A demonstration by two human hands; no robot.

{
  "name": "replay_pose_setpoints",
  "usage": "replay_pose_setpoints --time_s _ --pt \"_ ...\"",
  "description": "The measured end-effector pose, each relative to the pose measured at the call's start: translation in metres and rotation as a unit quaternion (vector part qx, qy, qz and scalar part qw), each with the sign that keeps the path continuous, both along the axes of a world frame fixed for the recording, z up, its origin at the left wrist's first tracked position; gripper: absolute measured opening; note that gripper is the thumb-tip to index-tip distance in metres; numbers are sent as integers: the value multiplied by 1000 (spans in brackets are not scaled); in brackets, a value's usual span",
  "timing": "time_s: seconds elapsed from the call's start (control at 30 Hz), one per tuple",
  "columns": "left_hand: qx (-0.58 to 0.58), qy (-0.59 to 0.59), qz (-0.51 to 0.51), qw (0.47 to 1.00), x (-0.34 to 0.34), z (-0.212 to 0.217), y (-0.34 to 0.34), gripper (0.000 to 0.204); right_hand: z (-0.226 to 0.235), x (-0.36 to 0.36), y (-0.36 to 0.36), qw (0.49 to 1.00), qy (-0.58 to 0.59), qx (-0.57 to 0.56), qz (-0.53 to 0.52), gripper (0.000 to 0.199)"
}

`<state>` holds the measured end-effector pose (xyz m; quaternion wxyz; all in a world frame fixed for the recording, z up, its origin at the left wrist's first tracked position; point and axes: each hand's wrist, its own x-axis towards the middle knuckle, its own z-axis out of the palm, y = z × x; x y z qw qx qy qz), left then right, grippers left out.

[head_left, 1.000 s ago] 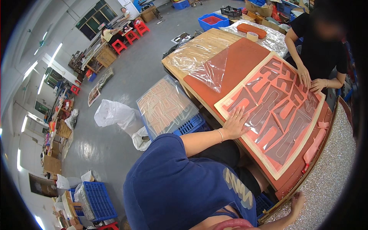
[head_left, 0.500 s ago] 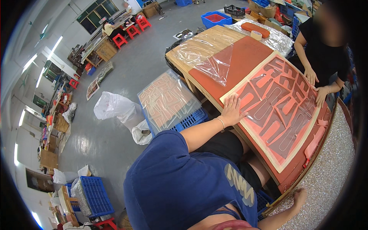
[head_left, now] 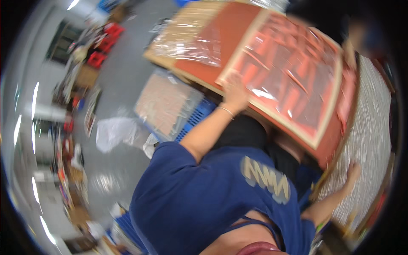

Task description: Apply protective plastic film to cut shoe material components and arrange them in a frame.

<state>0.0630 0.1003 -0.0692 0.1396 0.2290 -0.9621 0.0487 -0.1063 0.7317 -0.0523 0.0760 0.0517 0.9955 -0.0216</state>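
Note:
The whole view is smeared by motion. My left hand lies at the near-left corner of a flat panel with a pale frame, its fingers stretched over the frame's edge. Clear glossy film covers the panel, over pink and darker elongated shapes. Beneath it is the red-brown top of a worktable. Off to the right, my right hand is over a silvery, glittering surface with a curved brown rim. Its fingers are too blurred to read.
Another person's hand is by the panel's far right corner. Left of the table, a stack of clear patterned sheets rests on a blue crate. A white bag stands on the floor. Clear film covers the table's far left.
The view has swung, so the table and panel appear higher. My left hand stays at the panel's corner. My right hand is still over the glittering surface. The other person's hands have shifted at the panel.

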Motion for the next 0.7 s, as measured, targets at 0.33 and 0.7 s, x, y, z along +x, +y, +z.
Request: replay_pose_setpoints --time_s 0.33,0.7 --pt "83 -92 -17 992 4 10 -2 71 -2 -6 74 969 130 114 -178 65" --pt "77 13 16 997 8 2 -3 68 11 -13 -48 955 290 25 52 43"
